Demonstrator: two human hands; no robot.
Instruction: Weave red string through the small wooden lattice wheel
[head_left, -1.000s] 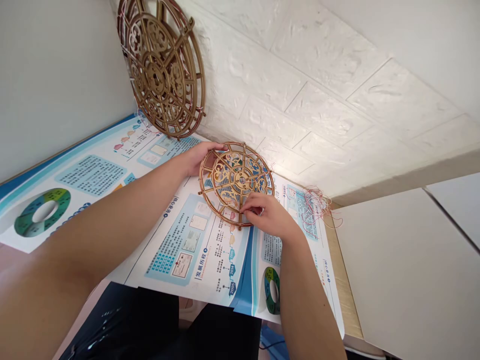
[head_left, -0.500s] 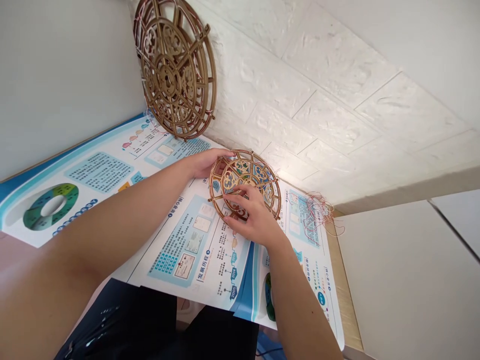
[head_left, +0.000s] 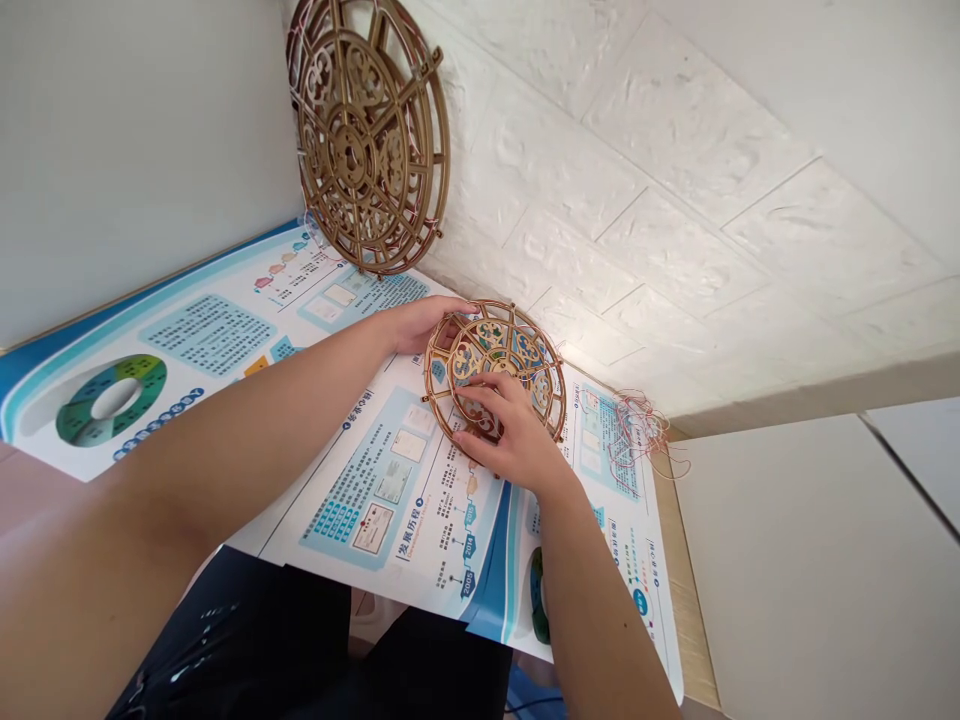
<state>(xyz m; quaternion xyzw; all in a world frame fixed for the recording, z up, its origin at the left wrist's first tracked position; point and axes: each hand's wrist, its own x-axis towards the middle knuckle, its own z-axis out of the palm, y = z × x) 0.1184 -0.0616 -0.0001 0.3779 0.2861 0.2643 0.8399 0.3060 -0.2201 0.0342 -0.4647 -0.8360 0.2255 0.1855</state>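
A small round gold openwork disc (head_left: 536, 345) with scroll patterns and thin red and white wires around its rim is tilted above the printed sheet. My left hand (head_left: 431, 322) is closed on its upper left rim, thumb along the top and fingers partly hidden behind. My right hand (head_left: 514, 425) lies over the lower part of the disc, thumb near the lower left edge and fingers bent but spread apart. Between them I make out nothing held. Part of the disc is hidden under this hand.
Larger gold openwork discs (head_left: 350, 155) lean against the wall in the back left corner. Loose thin red and white wire (head_left: 641, 430) lies tangled at the right. Printed poster sheets (head_left: 289, 530) cover the table. A white brick-patterned wall (head_left: 660, 230) stands behind, a white panel (head_left: 810, 540) at right.
The view has shifted slightly, so the large discs and the small disc sit a little further right. Both hands keep nearly the same places on the small disc.
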